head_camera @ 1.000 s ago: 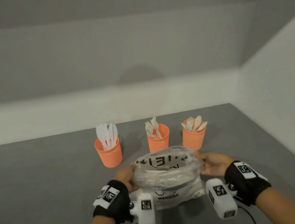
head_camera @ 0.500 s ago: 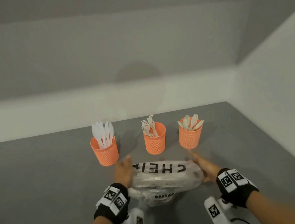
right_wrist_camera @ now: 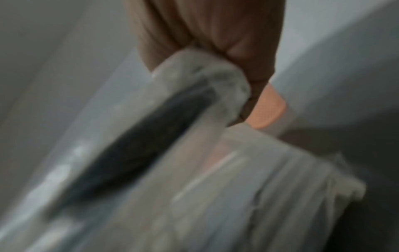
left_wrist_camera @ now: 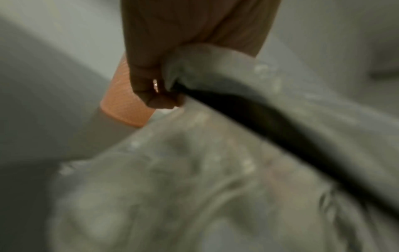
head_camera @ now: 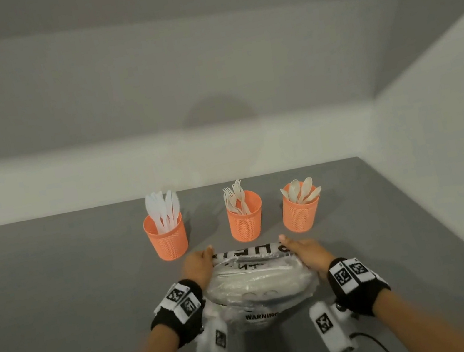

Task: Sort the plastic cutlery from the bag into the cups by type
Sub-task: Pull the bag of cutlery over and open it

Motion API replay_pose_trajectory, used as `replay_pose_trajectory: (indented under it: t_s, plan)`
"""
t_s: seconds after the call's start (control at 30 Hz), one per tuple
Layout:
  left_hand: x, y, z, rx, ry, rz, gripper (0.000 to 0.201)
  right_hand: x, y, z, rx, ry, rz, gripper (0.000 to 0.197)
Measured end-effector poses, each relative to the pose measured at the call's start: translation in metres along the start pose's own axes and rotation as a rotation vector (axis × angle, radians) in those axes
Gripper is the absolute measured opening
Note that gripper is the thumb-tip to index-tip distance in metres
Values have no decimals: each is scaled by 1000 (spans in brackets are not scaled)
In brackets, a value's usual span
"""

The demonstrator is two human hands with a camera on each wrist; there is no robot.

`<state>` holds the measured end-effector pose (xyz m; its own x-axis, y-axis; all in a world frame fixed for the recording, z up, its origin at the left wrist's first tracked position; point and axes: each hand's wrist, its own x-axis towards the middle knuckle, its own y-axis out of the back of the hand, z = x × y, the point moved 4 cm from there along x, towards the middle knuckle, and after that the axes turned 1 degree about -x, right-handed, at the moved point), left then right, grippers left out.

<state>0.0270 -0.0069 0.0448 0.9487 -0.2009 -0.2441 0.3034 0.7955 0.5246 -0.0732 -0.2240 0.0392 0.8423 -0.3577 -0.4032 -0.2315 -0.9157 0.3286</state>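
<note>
A clear plastic bag [head_camera: 259, 285] with black lettering and white cutlery inside lies on the grey table [head_camera: 60, 299] in front of me. My left hand [head_camera: 198, 267] grips the bag's rolled far edge at its left end; my right hand [head_camera: 301, 252] grips the same edge at its right end. Both wrist views are blurred and show fingers curled round the rolled bag edge [left_wrist_camera: 215, 68] [right_wrist_camera: 205, 68]. Behind the bag stand three orange mesh cups: the left cup [head_camera: 167, 240] holds knives, the middle cup [head_camera: 245, 220] holds forks, the right cup [head_camera: 301, 210] holds spoons.
The table's right edge meets a white wall [head_camera: 450, 137] close beside the spoon cup. Another wall runs along the far edge behind the cups. Cables trail from the wrist cameras [head_camera: 332, 328] near the front edge.
The bag's open mouth has been lowered and rolled forward toward the cups, flattening the bag. Both hands moved forward with the edge and now sit just short of the cups.
</note>
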Motion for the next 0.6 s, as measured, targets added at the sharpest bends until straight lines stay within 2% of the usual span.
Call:
replay_pose_trajectory:
  t_s: [0.07, 0.1, 0.17, 0.23, 0.3, 0.33, 0.4, 0.5, 0.53, 0.6]
  plan:
    - [3, 0, -6, -195, 125, -16, 37, 3, -6, 5, 189, -83, -47, 56]
    - [0, 0, -7, -219, 163, -19, 34, 2, -8, 6, 214, -71, -48, 53]
    - [-6, -1, -7, -180, 152, -16, 40, -2, -1, 4, 96, 10, 17, 39]
    - [-13, 8, -2, 27, 80, -21, 46, -11, 12, 2, -211, 66, 50, 49]
    - [-18, 23, 1, 369, 27, -62, 56, -19, 24, 3, -488, 8, 33, 61]
    - [-19, 29, 0, 481, 25, -104, 61, -22, 30, 5, -537, -53, 4, 64]
    - [-21, 35, -6, 534, 110, -232, 65, -23, 35, 11, -452, -187, -82, 62]
    - [-35, 30, -13, 388, 257, -427, 50, -23, 24, 15, -173, -301, -228, 69]
    - [-38, 28, -12, 326, 283, -440, 46, -24, 20, 16, -42, -318, -235, 59]
    - [-37, 28, -11, 142, 310, -401, 35, -31, 16, 12, 236, -327, -165, 23]
